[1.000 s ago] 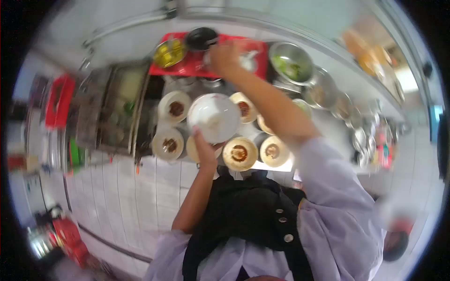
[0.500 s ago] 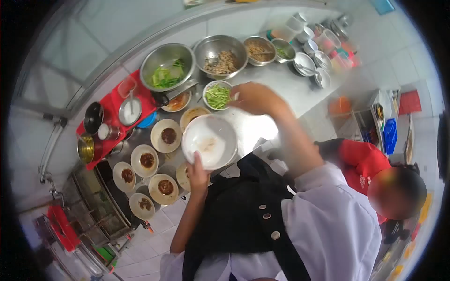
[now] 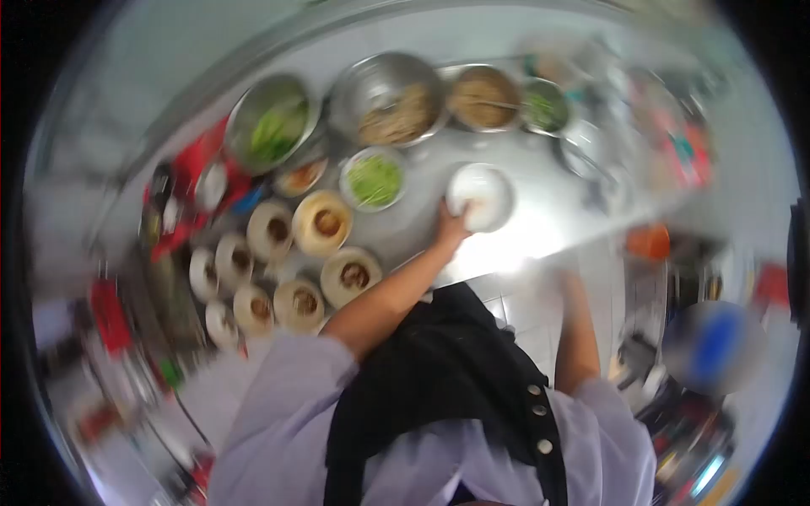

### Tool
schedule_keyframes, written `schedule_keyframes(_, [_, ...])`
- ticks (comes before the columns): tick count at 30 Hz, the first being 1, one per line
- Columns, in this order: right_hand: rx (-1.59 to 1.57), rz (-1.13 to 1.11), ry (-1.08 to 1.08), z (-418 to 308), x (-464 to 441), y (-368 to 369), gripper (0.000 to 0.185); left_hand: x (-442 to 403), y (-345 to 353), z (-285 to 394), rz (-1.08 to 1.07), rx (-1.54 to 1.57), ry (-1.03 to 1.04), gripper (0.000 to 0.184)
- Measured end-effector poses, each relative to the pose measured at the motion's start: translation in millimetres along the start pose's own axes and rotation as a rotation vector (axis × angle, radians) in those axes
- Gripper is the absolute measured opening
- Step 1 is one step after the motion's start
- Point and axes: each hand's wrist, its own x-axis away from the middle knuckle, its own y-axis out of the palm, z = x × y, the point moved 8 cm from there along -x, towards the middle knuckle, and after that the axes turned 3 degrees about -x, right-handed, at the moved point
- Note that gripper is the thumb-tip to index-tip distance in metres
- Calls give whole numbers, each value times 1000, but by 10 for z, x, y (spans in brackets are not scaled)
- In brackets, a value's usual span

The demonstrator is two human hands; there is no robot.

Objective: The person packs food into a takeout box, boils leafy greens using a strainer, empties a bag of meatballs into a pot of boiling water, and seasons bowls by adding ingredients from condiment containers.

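At the rim of a white bowl (image 3: 494,179), my left hand (image 3: 454,224) is closed, with the bowl over the steel worktop. Some pale food shows in the bowl. My right hand (image 3: 559,282) hangs over the floor beyond the worktop's front edge, smeared by motion, so its fingers cannot be read. Left of the white bowl stands a bowl of chopped green vegetables (image 3: 374,180). Several bowls with dark brown sauce, including a sauce bowl (image 3: 353,277), stand on the left part of the worktop near my left forearm.
Along the back are steel bowls of leafy greens (image 3: 274,126), of brown food with a utensil (image 3: 396,114), of more brown food (image 3: 483,97) and of chopped greens (image 3: 542,107). A red tray (image 3: 190,169) lies at left. White dishes (image 3: 582,148) stand at right, an orange container (image 3: 648,242) below.
My left hand has carried the white bowl rightward, away from the sauce bowls. My right hand has left the chopped greens and dropped back right. The view has shifted and blurred.
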Motion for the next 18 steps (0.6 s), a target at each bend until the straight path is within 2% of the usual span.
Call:
schedule_keyframes(1, [-63, 63, 62, 112, 118, 219, 53, -368, 44, -272, 72, -154, 189, 78])
schedule_keyframes(2, [-96, -162, 167, 51, 312, 393, 49, -271, 22, -95, 137, -271, 200, 81])
schedule_keyframes(3, [55, -12, 161, 90, 222, 540, 46, -158, 6, 117, 204, -388, 204, 83])
schedule_keyframes(4, [185, 32, 28, 66, 148, 667, 47, -351, 107, -134, 256, -322, 371, 89])
schedule_keyframes(5, [297, 102, -87, -130, 415, 749, 48, -307, 166, -229, 337, -497, 315, 90])
schedule_keyframes(6, [430, 155, -181, -221, 438, 802, 44, 39, 3, -1, 244, -371, 187, 90])
schedule_keyframes(7, [636, 277, -378, -416, 584, 795, 44, 259, -135, 121, 220, -420, 126, 86])
schedule_keyframes(8, [764, 343, -474, -566, 697, 766, 42, 356, -233, 108, 209, -335, 203, 83])
schedule_keyframes(9, [870, 312, -483, -663, 749, 785, 40, 436, -342, 66, 199, -252, 280, 80])
schedule_keyframes(12, [1230, 97, -446, -876, 863, 805, 34, 645, -491, -250, 74, -348, 192, 72])
schedule_keyframes(13, [1383, -13, -424, -973, 900, 822, 32, 726, -522, -377, -34, -329, 36, 69])
schedule_keyframes(15, [1662, -170, -441, -1346, 1108, 846, 29, 1139, -730, -186, -250, -265, -256, 63])
schedule_keyframes(16, [1732, -157, -495, -1654, 1264, 870, 28, 1251, -809, -151, -291, -201, -219, 62])
schedule_keyframes(17, [1766, -117, -570, -1990, 1498, 957, 26, 1292, -851, -354, -295, -172, -288, 62])
schedule_keyframes(18, [1658, -46, -719, -2387, 1836, 1145, 31, 1300, -872, -610, -305, -152, -353, 62])
